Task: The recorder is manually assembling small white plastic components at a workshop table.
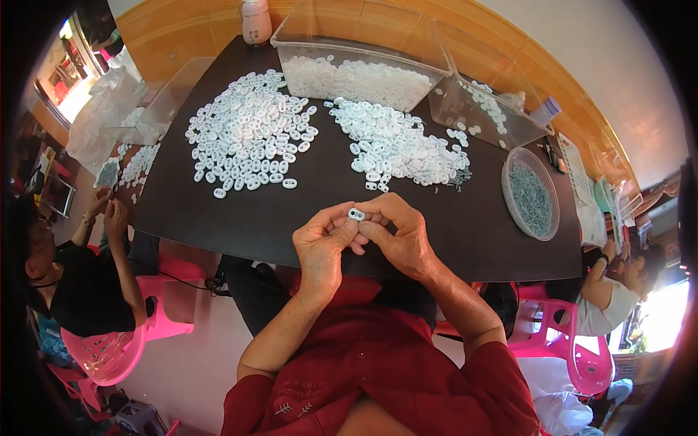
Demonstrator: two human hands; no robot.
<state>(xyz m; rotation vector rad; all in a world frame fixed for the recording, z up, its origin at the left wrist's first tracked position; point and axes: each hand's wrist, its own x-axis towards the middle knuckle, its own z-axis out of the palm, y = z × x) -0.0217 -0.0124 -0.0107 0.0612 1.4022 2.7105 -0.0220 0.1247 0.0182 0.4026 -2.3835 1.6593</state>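
Over the front part of the dark table, a small white oval plastic piece with two holes (355, 214) is pinched between both my hands. The fingers of my left hand (320, 240) close on its left side. From the right, my right hand (399, 234) grips it with thumb and fingers. Beyond my hands and to the left lies a wide heap of similar white two-hole pieces (251, 131). A second heap of white pieces (396, 142) is straight ahead, with a few small grey bits (459, 176) at its right edge.
At the back stands a clear bin of white pieces (356, 76), beside another clear bin (476, 120). A round tub of grey bits (531, 196) sits at right, a pink bottle (256, 23) at back left. One person (87, 276) works at left, another (618, 283) sits right.
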